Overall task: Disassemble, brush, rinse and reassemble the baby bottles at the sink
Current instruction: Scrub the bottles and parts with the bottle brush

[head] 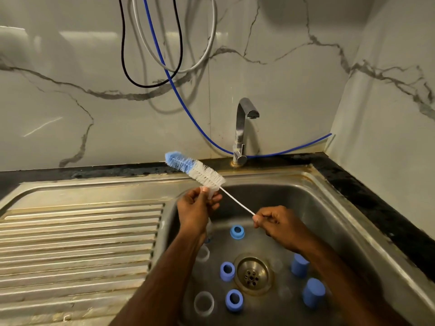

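Holding a clear teat (pixel 211 193) pinched in our left hand (pixel 196 209), we keep it above the back left part of the sink (pixel 329 208). Our right hand (pixel 276 223) pinches the twisted white handle of the bottle brush (pixel 195 169), whose bristled head, white with a blue tip, sticks up and left just past the teat, over the sink's rear rim.

Below our forearms, bottle parts lie scattered on the sink floor around the drain (pixel 252 274): three blue collar rings (pixel 227 271), two blue caps (pixel 313 292) on the right, and clear pieces (pixel 203 303) at the left, partly hidden by our left arm. A chrome tap (pixel 242 130) stands behind the sink, no water running from it. A ribbed draining board (pixel 77 243) stretches to the left. Black, grey and blue hoses (pixel 176 90) hang down the marble wall.
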A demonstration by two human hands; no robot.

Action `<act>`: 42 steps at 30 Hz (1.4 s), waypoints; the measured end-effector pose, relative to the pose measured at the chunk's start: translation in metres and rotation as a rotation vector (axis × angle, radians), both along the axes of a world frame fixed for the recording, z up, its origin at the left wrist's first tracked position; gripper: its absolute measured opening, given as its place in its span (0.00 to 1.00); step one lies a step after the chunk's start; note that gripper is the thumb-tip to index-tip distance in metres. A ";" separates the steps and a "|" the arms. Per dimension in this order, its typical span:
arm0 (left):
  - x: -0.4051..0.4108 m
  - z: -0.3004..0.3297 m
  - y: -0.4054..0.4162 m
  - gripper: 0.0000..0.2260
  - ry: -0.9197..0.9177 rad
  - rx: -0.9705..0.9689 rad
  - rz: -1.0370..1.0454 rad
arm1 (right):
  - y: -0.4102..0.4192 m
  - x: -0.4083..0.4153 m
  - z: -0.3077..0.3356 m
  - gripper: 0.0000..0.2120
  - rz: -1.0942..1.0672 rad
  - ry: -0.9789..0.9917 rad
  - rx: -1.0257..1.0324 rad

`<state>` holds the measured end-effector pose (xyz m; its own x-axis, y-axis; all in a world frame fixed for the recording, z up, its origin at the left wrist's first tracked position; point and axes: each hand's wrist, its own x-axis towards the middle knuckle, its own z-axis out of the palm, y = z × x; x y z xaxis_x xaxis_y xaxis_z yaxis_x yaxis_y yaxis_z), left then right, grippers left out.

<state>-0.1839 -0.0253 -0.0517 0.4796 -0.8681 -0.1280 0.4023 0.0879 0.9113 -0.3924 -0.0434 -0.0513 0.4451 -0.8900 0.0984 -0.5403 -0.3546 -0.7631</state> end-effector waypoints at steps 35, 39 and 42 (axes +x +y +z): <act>-0.022 -0.003 0.001 0.11 0.400 0.036 -0.120 | -0.005 -0.002 -0.007 0.11 -0.059 0.084 -0.076; -0.024 -0.005 -0.002 0.12 0.416 0.040 -0.093 | -0.006 -0.004 -0.004 0.11 -0.059 0.010 0.004; -0.003 -0.007 -0.006 0.13 0.479 0.016 0.007 | -0.009 -0.018 0.001 0.11 -0.038 -0.002 0.113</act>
<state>-0.1871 -0.0308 -0.0584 0.3690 -0.8614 -0.3491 0.7768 0.0796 0.6247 -0.4101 -0.0522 -0.0505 0.4111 -0.9116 -0.0027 -0.5501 -0.2458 -0.7981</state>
